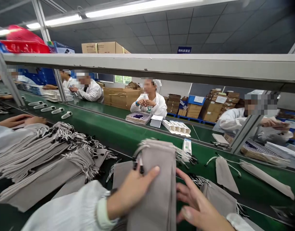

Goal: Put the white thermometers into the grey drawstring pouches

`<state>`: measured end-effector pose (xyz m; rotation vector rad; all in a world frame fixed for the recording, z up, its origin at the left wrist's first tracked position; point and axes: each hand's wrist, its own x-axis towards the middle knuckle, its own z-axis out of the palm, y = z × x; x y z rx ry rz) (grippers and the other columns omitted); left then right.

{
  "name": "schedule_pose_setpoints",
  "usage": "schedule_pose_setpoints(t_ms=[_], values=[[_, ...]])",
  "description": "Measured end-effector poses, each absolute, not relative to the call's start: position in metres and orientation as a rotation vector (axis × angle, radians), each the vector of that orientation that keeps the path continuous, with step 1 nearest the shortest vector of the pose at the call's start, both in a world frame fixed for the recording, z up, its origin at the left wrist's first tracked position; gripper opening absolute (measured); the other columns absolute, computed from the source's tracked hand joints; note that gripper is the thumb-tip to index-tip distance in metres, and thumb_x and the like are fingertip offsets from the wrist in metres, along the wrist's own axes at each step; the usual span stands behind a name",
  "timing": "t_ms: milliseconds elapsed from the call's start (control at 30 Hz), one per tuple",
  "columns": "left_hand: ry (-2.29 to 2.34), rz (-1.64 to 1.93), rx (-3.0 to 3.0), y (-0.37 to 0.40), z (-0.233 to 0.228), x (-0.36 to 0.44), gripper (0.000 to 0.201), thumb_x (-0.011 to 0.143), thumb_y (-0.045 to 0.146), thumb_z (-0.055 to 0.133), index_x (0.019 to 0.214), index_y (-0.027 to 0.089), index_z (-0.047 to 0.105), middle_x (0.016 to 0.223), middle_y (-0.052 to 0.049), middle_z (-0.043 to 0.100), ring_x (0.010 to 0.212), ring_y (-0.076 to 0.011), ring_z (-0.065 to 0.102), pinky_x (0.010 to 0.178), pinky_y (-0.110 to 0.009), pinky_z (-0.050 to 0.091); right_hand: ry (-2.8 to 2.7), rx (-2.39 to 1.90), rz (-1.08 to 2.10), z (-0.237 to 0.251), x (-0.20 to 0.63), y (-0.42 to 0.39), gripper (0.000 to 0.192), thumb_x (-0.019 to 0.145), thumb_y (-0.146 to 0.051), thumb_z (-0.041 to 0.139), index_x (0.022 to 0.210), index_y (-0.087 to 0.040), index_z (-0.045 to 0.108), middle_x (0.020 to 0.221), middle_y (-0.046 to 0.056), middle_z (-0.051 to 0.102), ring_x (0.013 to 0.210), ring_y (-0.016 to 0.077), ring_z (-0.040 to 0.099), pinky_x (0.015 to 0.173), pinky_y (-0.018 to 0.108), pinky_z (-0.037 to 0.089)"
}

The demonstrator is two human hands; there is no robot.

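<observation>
The green belt is running beyond my fingers. A big heap of grey pouches is lying left of them. My left hand is gripping a pouch stack; my right hand, fingers spread, is touching its edge. The stack's bottom is cut off.

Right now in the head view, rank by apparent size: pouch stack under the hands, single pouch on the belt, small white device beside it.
1. Pouch stack, largest, though nearest the camera, so partly inflated.
2. Single pouch.
3. White device, smallest, though farthest.
</observation>
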<state>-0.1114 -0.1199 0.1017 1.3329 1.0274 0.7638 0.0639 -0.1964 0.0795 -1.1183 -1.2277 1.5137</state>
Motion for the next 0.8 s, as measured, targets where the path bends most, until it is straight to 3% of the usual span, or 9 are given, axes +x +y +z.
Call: schedule_pose_setpoints(t_ms=[133,233,300,400,500,633,700,800], values=[[0.959,0.443,1.198,-0.119,0.040,-0.063,0.052,0.075,0.031,0.052,0.116,0.005,0.034,0.108,-0.018,0.053,0.094,-0.0247,0.054,0.077,-0.035,0.047,-0.738,-1.417,1.441,0.032,0.058,-0.193,0.113,0.046,-0.049,0.071,0.128,-0.015,0.002,0.106,0.017,0.051,0.097,0.0297,0.051,0.070,0.035,0.048],[0.844,0.406,1.251,-0.124,0.025,-0.067,0.057,0.078,0.024,0.048,0.125,0.009,0.019,0.116,-0.016,0.047,0.102,-0.0206,0.050,0.083,-0.031,0.043,-0.640,-1.435,1.420,0.013,0.065,-0.188,0.116,0.042,-0.047,0.074,0.128,-0.012,0.004,0.105,0.017,0.053,0.101,0.0289,0.050,0.078,0.034,0.045],[0.759,0.363,1.431,-0.126,0.031,-0.081,0.057,0.078,0.027,0.048,0.126,0.013,0.021,0.116,-0.013,0.047,0.103,-0.0192,0.048,0.085,-0.030,0.042,-0.679,-1.478,1.402,0.012,0.074,-0.186,0.111,0.049,-0.050,0.070,0.128,-0.014,0.002,0.113,0.017,0.048,0.103,0.0268,0.049,0.080,0.032,0.044],[0.856,0.352,1.866,-0.118,0.047,-0.116,0.047,0.078,0.033,0.046,0.120,0.017,0.036,0.113,-0.010,0.049,0.098,-0.0200,0.050,0.085,-0.033,0.041,-0.853,-1.681,1.338,0.009,0.096,-0.188,0.095,0.063,-0.053,0.056,0.130,-0.012,0.003,0.120,0.018,0.042,0.101,0.0250,0.051,0.078,0.031,0.046],[1.199,0.656,2.219,-0.091,0.059,-0.172,0.035,0.081,0.034,0.038,0.112,0.021,0.044,0.112,-0.006,0.048,0.101,-0.0208,0.046,0.088,-0.036,0.038,-1.244,-1.972,1.044,0.001,0.120,-0.191,0.074,0.069,-0.049,0.048,0.127,-0.011,0.023,0.118,0.017,0.044,0.092,0.0255,0.055,0.079,0.034,0.046],[2.026,0.882,2.415,-0.050,0.064,-0.268,0.041,0.078,0.040,0.036,0.105,0.011,0.044,0.103,-0.013,0.046,0.103,-0.0292,0.042,0.090,-0.041,0.034,-1.587,-2.070,0.453,0.005,0.139,-0.194,0.048,0.071,-0.044,0.048,0.113,-0.020,0.048,0.123,0.010,0.040,0.105,0.0294,0.046,0.078,0.037,0.047],[2.274,0.791,2.434,-0.038,0.059,-0.311,0.053,0.076,0.048,0.036,0.109,0.006,0.038,0.101,-0.016,0.045,0.101,-0.0337,0.043,0.084,-0.042,0.037,-1.591,-2.062,0.408,0.019,0.135,-0.195,0.043,0.075,-0.043,0.044,0.111,-0.022,0.050,0.122,0.010,0.042,0.098,0.0275,0.052,0.065,0.032,0.052],[2.289,0.449,2.370,-0.027,0.046,-0.353,0.059,0.073,0.059,0.033,0.107,0.010,0.038,0.090,-0.014,0.050,0.085,-0.0354,0.052,0.065,-0.042,0.044,-1.748,-1.879,0.368,0.048,0.110,-0.198,0.035,0.080,-0.038,0.040,0.110,-0.023,0.050,0.114,0.009,0.050,0.081,0.0202,0.060,0.054,0.024,0.053]])
